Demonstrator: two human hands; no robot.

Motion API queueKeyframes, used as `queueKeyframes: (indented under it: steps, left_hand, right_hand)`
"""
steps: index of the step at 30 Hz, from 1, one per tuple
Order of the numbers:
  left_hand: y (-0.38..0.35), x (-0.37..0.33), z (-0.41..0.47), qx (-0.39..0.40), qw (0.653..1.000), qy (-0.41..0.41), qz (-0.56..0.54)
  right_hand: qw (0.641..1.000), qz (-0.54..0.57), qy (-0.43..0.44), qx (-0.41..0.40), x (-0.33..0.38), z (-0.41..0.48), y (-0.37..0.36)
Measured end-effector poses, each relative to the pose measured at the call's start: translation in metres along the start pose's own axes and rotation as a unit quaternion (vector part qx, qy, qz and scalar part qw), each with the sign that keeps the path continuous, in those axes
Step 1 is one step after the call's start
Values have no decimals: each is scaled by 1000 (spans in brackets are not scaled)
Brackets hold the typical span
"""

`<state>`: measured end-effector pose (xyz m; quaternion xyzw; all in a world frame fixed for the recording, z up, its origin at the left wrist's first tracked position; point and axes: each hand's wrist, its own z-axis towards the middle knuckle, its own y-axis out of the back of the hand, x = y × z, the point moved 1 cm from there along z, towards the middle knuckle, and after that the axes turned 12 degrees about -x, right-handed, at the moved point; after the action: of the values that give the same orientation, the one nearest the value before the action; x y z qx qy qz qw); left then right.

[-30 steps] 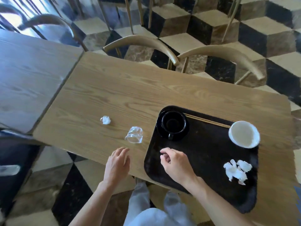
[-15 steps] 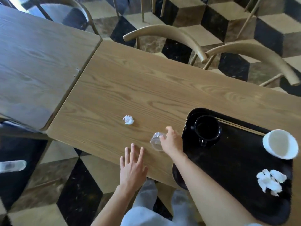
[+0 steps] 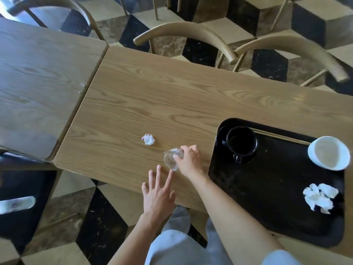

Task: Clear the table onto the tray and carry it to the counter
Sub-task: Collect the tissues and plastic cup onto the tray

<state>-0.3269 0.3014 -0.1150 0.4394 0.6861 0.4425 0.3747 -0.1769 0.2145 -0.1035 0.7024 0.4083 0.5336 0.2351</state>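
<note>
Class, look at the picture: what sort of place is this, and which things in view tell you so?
Probably a café or canteen: matching wooden tables pushed together, a black serving tray holding a black cup, and curved-back chairs.

There were two tables [image 3: 172,96] [image 3: 38,79], one black tray [image 3: 267,197], one black cup [image 3: 241,142], one white bowl [image 3: 329,155], one clear plastic cup [image 3: 172,158], two crumpled tissues [image 3: 149,139] [image 3: 319,197], two hands [image 3: 189,161] [image 3: 157,196]
</note>
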Motion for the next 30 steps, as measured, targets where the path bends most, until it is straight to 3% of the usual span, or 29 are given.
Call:
queueKeyframes:
  steps: [7, 11, 16, 19, 24, 30]
  left_hand:
    - [0, -1, -1, 3, 1000, -5, 6]
    - [1, -7, 2, 0, 1000, -3, -9]
    - [-3, -37, 7, 21, 998, -62, 11]
    - [-6, -54, 9, 32, 998, -55, 7]
    - [-5, -63, 5, 33, 995, -91, 20]
    - [-3, -63, 4, 32, 996, -88, 13]
  right_hand:
    - [998, 8, 10, -57, -5, -6, 9]
    - [989, 113, -34, -88, -31, -30, 47]
    - [978, 100, -95, -155, -99, -67, 97]
    - [978, 60, -122, -158, -127, -71, 108]
    - [989, -14, -59, -137, -143, -67, 100]
    - [991, 13, -69, -118, -154, -69, 104]
